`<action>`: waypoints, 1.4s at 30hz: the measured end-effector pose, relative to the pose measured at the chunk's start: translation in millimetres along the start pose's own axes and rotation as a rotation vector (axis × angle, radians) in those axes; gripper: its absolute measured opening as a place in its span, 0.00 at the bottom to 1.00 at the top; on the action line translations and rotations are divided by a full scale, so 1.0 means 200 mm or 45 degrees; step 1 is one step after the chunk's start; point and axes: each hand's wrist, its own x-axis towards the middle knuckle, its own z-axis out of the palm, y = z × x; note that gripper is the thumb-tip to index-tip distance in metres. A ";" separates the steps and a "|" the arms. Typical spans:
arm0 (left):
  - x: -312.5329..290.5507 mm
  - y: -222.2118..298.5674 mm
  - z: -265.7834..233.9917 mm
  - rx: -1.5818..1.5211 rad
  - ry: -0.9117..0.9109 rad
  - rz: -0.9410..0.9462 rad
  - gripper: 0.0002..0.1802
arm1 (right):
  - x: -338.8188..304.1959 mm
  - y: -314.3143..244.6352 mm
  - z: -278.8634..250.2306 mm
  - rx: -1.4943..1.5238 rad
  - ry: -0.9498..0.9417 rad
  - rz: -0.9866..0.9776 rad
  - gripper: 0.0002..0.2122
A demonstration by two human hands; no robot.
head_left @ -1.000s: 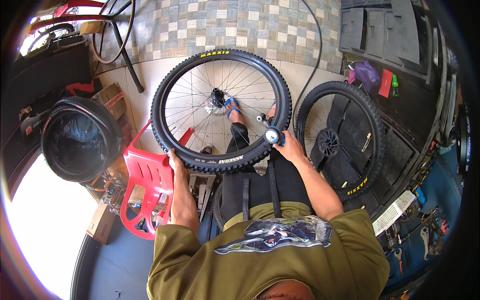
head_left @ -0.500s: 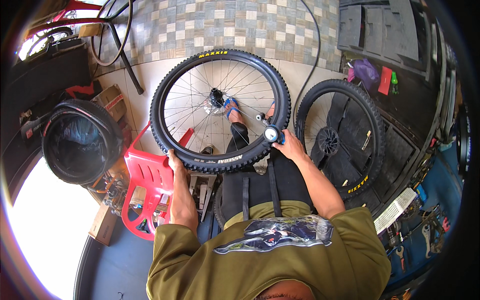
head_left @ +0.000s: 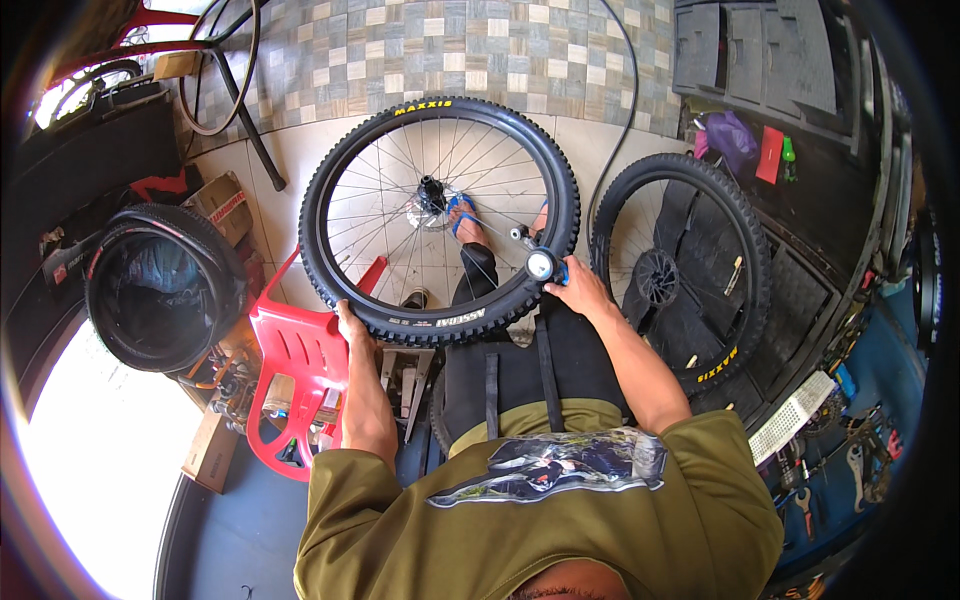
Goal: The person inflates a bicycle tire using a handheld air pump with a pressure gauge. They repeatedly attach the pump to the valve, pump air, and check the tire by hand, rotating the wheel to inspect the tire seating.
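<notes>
A bicycle wheel (head_left: 430,197) with a black knobby tyre (head_left: 313,215) is held in front of me, its hub and spokes seen from above. My left hand (head_left: 351,324) is closed on the tyre at the wheel's near left edge. On the near right side, my right hand (head_left: 580,288) grips a tyre inflator (head_left: 540,266) with a round white dial. The inflator lies over the tyre and rim, and its small head reaches inside the rim. The fingers wrapped round its handle are partly hidden, and I cannot tell how it meets the valve.
A second wheel (head_left: 748,215) leans on the right beside dark panels. A red plastic chair (head_left: 300,345) stands left of my left forearm. Loose tyres (head_left: 110,330) are stacked farther left. A dark hose (head_left: 634,90) runs along the floor. Tools (head_left: 856,470) hang or lie at the lower right.
</notes>
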 end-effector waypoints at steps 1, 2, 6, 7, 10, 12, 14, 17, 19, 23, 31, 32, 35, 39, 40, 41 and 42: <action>0.00 0.00 0.01 0.015 0.005 0.010 0.31 | 0.00 0.00 0.00 -0.001 -0.004 0.005 0.35; -0.01 0.01 0.02 0.030 0.010 0.019 0.30 | 0.00 0.01 0.00 -0.001 -0.008 0.009 0.35; -0.05 0.03 0.04 0.039 0.020 0.001 0.27 | 0.00 0.01 0.00 0.001 -0.017 0.016 0.35; -0.05 0.03 0.03 0.033 0.026 0.005 0.27 | 0.00 0.00 -0.01 0.001 -0.023 0.016 0.35; -0.09 0.04 0.06 0.046 0.036 -0.045 0.26 | 0.00 -0.01 -0.02 0.002 -0.024 0.035 0.35; -0.11 0.07 0.07 0.062 0.032 -0.072 0.25 | -0.01 -0.01 -0.02 0.005 -0.027 0.040 0.35; -0.07 0.05 0.01 0.066 0.032 -0.074 0.25 | 0.00 -0.02 -0.03 0.000 -0.053 0.030 0.36; -0.11 0.06 0.06 0.054 0.018 -0.138 0.25 | 0.02 0.03 0.01 -0.010 -0.001 0.012 0.34; -0.13 0.06 0.07 0.059 0.025 -0.102 0.25 | 0.02 0.03 0.02 -0.013 0.021 -0.002 0.34; -0.05 0.03 0.02 0.068 0.017 -0.065 0.25 | 0.02 -0.01 -0.01 -0.008 -0.051 0.044 0.35; 0.05 -0.03 -0.01 0.031 -0.053 -0.108 0.27 | 0.03 -0.01 -0.02 -0.021 -0.089 0.087 0.36; 0.05 -0.03 0.00 0.037 -0.058 -0.116 0.27 | 0.03 -0.01 -0.02 -0.022 -0.088 0.090 0.36; 0.09 -0.04 -0.04 0.022 -0.064 -0.070 0.27 | 0.03 -0.01 -0.02 -0.023 -0.095 0.075 0.36; 0.09 -0.04 -0.03 0.015 -0.069 -0.071 0.27 | 0.04 0.01 -0.01 -0.026 -0.080 0.067 0.35; 0.08 -0.04 -0.03 0.012 -0.062 -0.059 0.28 | 0.04 0.01 -0.01 -0.027 -0.079 0.066 0.35; 0.08 -0.04 -0.03 0.008 -0.054 -0.047 0.28 | 0.04 0.01 -0.01 -0.027 -0.079 0.065 0.35; 0.07 -0.04 -0.03 0.013 -0.053 -0.040 0.28 | 0.04 0.00 -0.01 -0.027 -0.078 0.065 0.34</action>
